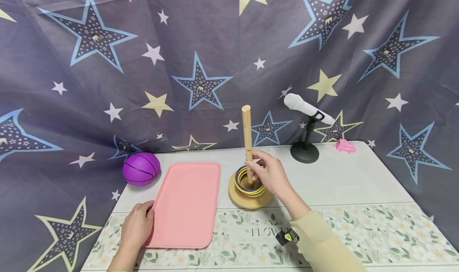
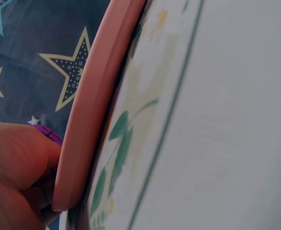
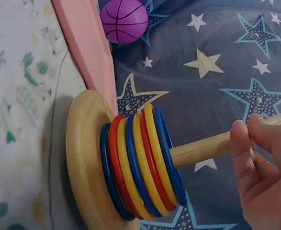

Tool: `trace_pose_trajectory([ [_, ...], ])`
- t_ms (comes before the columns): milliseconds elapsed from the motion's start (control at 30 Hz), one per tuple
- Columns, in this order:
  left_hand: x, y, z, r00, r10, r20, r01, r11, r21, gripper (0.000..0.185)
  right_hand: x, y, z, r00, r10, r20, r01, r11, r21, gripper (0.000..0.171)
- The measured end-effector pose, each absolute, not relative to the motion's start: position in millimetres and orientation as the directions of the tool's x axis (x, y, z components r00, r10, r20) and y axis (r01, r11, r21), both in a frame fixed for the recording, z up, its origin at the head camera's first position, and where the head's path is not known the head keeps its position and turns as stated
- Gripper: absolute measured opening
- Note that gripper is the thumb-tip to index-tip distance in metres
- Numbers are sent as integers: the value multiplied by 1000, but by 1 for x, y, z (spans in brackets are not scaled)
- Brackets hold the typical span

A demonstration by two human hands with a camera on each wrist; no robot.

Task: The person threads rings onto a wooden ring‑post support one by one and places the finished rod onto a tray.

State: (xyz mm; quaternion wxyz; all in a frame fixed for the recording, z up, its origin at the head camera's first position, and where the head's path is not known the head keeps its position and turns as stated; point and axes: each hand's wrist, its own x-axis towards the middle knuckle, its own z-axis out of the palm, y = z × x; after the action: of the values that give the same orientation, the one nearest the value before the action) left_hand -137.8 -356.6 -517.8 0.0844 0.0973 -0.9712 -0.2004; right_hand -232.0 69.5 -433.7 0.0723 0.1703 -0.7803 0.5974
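A wooden ring stacker stands upright on the table, its round base (image 1: 247, 202) under a tall bare peg (image 1: 247, 132). Several blue, red and yellow rings (image 3: 140, 165) are stacked around the peg, low on the base. My right hand (image 1: 269, 172) pinches the peg above the rings between thumb and fingers, as the right wrist view (image 3: 269, 167) also shows. At the left side of a pink tray (image 1: 186, 204), my left hand (image 1: 138, 224) holds the rim (image 2: 90, 110) with curled fingers, partly hidden beside it in the left wrist view.
A purple toy basketball (image 1: 141, 169) lies behind the tray at the left. Toward the back right are a white microphone (image 1: 305, 104) on a black stand (image 1: 305, 152) and a small pink toy (image 1: 344, 145). A star-patterned curtain (image 1: 215, 45) hangs behind the table.
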Motion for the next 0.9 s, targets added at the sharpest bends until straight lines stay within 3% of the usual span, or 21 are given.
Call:
trace_pose_trajectory([
  [900, -130, -352, -518, -968, -223, 118, -156, 895, 417, 37, -235, -3, -402, -883, -306, 357, -415, 149, -898, 20],
])
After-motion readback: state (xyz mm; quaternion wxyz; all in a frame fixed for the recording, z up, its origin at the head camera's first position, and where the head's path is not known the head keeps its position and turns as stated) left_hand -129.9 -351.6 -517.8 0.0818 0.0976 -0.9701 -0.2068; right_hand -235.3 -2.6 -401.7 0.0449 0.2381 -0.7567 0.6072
